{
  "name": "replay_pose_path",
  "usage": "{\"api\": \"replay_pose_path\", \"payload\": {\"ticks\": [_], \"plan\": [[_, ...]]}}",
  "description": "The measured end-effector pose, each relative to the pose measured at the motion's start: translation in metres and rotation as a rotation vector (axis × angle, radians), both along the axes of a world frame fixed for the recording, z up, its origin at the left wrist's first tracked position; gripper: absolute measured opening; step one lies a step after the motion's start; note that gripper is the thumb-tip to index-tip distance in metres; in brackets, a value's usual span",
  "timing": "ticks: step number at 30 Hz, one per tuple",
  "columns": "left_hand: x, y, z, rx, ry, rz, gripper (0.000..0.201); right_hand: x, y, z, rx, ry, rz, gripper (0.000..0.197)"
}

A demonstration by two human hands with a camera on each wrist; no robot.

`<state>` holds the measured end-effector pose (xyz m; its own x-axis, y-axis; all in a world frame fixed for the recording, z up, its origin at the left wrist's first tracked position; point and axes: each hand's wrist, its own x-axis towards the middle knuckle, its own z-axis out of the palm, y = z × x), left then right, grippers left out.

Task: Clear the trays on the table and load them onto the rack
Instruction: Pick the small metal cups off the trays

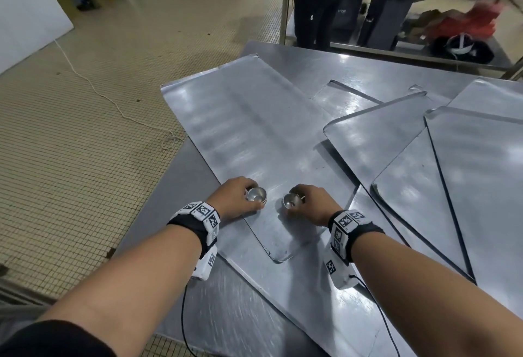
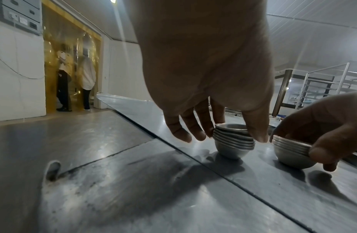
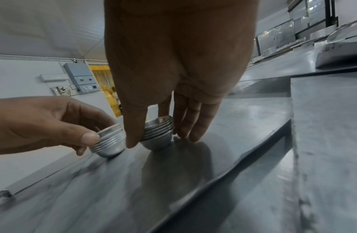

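Two stacks of small nested metal cups stand on a large flat metal tray (image 1: 254, 130). My left hand (image 1: 236, 197) grips the left cup stack (image 1: 257, 194) between thumb and fingers; the left wrist view shows this hand (image 2: 225, 134) around the stack (image 2: 233, 143), which rests on the tray. My right hand (image 1: 312, 203) grips the right cup stack (image 1: 292, 200) the same way, and in the right wrist view that hand (image 3: 158, 130) holds its stack (image 3: 159, 141) down on the tray. More trays (image 1: 382, 144) overlap at the right.
The steel table (image 1: 158, 229) ends at its left edge above a tiled floor with a white cable (image 1: 93, 85). A person (image 1: 317, 3) stands beyond the table by a low shelf with bags. A metal rack (image 2: 323, 88) stands in the background.
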<state>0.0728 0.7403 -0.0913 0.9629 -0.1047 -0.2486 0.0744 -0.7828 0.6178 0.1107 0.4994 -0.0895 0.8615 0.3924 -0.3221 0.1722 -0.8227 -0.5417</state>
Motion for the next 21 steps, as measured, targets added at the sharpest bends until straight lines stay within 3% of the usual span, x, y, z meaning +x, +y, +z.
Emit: {"api": "replay_pose_path", "payload": {"ticks": [12, 21], "plan": [[0.002, -0.007, 0.002, 0.117, 0.000, 0.016, 0.044, -0.013, 0.007, 0.004, 0.004, -0.025, -0.037, 0.030], [-0.008, -0.018, -0.007, 0.156, -0.019, 0.020, 0.031, -0.031, 0.004, 0.003, -0.044, -0.026, -0.076, 0.039]]}}
